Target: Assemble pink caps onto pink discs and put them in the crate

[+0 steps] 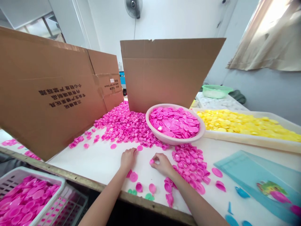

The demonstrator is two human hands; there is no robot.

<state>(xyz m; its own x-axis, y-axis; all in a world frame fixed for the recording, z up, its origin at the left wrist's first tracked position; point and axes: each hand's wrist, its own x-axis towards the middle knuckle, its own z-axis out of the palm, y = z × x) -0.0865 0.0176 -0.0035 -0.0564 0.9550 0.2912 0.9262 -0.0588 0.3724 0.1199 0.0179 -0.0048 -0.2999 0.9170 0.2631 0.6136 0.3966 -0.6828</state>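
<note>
In the head view, my right hand [162, 164] is pinching a small pink piece [151, 161] between thumb and fingertip, above the white tabletop [94, 169], with the other fingers curling loosely. My left hand [128, 159] is half curling, its fingertips sitting just beside a flat pink disc [139, 147]; I cannot tell whether it is gripping anything.

I am probably using only the tips so that much of the piece is staying uncovered. Loose pink cups [190, 163] are lying beside my right hand, presumably for easy reach, and a larger pink heap [131, 124] is spreading beyond both hands. The pale basin [172, 142] is holding flat discs, likely keeping them apart from the cups.

The pinched piece is looking roundish; it is too small for telling where it is pointing, and no long axis is showing.
</note>
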